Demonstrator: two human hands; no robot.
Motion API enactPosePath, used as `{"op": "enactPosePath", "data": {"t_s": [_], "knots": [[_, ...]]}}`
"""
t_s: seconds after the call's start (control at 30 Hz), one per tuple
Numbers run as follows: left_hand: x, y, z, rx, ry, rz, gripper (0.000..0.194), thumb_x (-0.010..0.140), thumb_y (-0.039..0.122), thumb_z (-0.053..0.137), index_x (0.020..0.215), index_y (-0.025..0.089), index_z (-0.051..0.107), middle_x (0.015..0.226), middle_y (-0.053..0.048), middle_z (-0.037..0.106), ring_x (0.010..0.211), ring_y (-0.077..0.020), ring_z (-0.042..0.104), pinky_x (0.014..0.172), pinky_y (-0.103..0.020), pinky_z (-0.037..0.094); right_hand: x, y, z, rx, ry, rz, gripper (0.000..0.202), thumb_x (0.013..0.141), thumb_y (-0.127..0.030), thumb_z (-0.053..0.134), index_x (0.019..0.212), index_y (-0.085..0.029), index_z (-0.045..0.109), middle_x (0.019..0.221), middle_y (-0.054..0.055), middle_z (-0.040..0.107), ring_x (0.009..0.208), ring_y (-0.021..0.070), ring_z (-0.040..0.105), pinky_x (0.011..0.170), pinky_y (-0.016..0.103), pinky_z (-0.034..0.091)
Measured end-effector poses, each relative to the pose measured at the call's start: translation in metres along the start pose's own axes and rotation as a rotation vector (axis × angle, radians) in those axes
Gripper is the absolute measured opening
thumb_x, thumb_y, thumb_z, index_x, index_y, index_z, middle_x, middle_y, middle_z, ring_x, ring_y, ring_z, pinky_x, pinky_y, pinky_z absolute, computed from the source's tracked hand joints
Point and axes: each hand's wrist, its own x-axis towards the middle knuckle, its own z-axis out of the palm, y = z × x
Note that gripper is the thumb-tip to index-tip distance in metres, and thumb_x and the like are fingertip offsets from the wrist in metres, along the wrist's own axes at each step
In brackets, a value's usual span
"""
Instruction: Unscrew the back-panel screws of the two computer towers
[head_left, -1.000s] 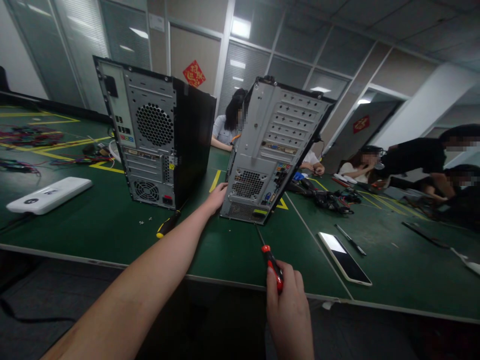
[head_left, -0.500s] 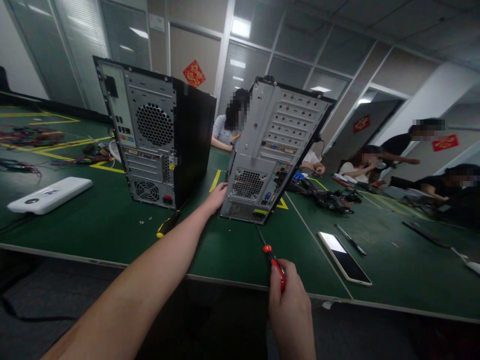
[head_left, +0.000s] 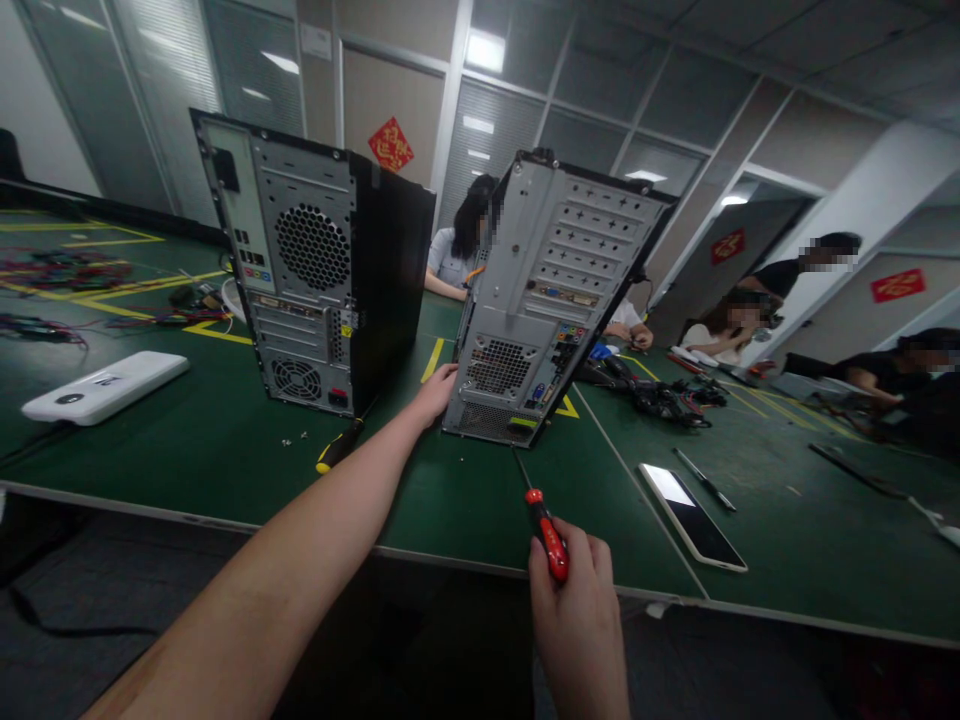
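Observation:
Two computer towers stand upright with their rear panels toward me. My left hand (head_left: 436, 394) rests at the lower left side of the right computer tower (head_left: 501, 330); its fingers are mostly hidden along that side. My right hand (head_left: 574, 590) is closed around the handle of a red and black screwdriver (head_left: 547, 530). The screwdriver's shaft points up at the bottom edge of that tower; whether its tip touches is unclear. The left computer tower (head_left: 307, 260) has a black side and a round fan grille. A yellow and black screwdriver (head_left: 340, 447) lies at its foot.
Small screws (head_left: 294, 439) lie on the green table (head_left: 465, 520). At left are a white device (head_left: 105, 388) and tangled wires (head_left: 64, 275). At right are a phone (head_left: 694, 520), a pen (head_left: 705, 480) and dark cables (head_left: 660, 395). Several people sit or stand beyond.
My right hand has turned the red screwdriver's handle, with fingers and thumb shifted round it. My left hand keeps its place by the tower. A person at far right has moved slightly.

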Motion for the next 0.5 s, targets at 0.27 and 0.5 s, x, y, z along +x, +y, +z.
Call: {"op": "enactPosePath", "data": {"t_s": [0.27,0.5], "knots": [[0.0007,-0.001,0.0001,0.011,0.002,-0.02,0.048,0.091,0.057,0.063,0.126,0.026,0.074,0.137,-0.008,0.075,0.13,-0.032,0.065,0.112,-0.045,0.048,0.0017,0.0029,0.0014,0.003,-0.023,-0.021,0.041,0.105,-0.053,0.045,0.12,-0.022,0.068,0.105,0.011,0.068,0.091,0.0281,0.071,0.078,0.04,0.056],[0.0013,0.0003,0.0003,-0.005,-0.026,-0.001,0.051,0.09,0.058,0.065,0.127,0.024,0.073,0.137,-0.009,0.075,0.128,-0.0315,0.066,0.112,-0.044,0.047,0.0009,0.0024,0.0023,-0.014,0.042,-0.039,0.037,0.102,-0.051,0.052,0.117,-0.022,0.07,0.115,0.012,0.06,0.09,0.0259,0.071,0.076,0.039,0.058]]}}
